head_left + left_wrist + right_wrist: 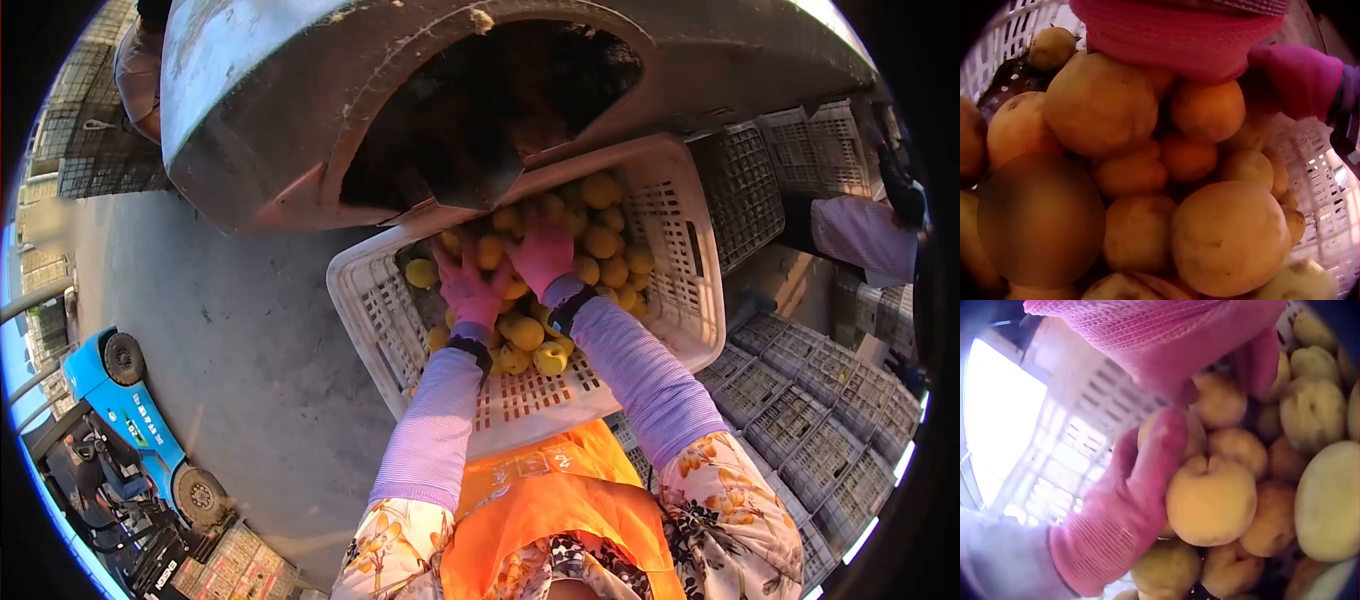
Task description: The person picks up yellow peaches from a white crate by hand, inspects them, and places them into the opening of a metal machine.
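Round yellow-orange fruits (520,330) lie heaped in a white slatted crate (708,310). My left hand (470,285), in a pink glove, rests on the heap with its fingers spread; in the right wrist view a finger of that left hand (1125,503) lies over one fruit. Just right of it, my gloved right hand (543,255) reaches down among the fruits. One fruit (1219,400) shows between the fingers and thumb of the right hand (1191,353). In the left wrist view the left palm covers part of the heap, hiding the fingertips.
Over the crate's far edge hangs a large metal housing (270,110) with a dark opening. Stacked crates (800,420) stand at the right. A blue forklift (130,400) is at the lower left. People are partly visible at the upper left (138,75) and the right (865,235).
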`<state>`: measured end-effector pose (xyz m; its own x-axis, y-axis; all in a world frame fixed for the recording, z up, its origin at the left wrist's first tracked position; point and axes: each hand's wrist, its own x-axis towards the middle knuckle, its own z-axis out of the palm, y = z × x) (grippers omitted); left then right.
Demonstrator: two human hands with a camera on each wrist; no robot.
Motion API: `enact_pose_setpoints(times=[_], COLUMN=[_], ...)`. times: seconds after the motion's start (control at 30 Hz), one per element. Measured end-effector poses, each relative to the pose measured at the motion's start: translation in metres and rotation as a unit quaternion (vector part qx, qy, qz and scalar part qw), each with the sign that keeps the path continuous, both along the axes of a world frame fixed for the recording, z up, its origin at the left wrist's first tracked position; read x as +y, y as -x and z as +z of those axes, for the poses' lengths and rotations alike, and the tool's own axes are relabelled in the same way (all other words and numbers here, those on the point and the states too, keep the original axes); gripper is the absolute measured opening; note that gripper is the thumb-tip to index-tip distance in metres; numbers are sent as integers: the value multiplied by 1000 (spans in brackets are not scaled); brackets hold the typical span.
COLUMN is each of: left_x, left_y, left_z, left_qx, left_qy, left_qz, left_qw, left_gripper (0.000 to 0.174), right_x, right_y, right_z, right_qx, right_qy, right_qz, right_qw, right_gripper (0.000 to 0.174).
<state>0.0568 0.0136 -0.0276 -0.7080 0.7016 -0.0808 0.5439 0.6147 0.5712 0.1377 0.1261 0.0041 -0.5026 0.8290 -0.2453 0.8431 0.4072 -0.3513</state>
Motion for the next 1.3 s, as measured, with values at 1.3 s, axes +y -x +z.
enact_pose_setpoints(times=[1.3], left_x=[-91], left_y=[57], left_z=[220], left_qx=[-817], left_qy=[-462], left_qz=[-88], left_qw=[334], left_gripper=[89], right_x=[34], right_y=[90], right_z=[164], right_qx=[302], right_qy=[-252], right_qz=[-17], right_qw=[919], right_gripper=[73])
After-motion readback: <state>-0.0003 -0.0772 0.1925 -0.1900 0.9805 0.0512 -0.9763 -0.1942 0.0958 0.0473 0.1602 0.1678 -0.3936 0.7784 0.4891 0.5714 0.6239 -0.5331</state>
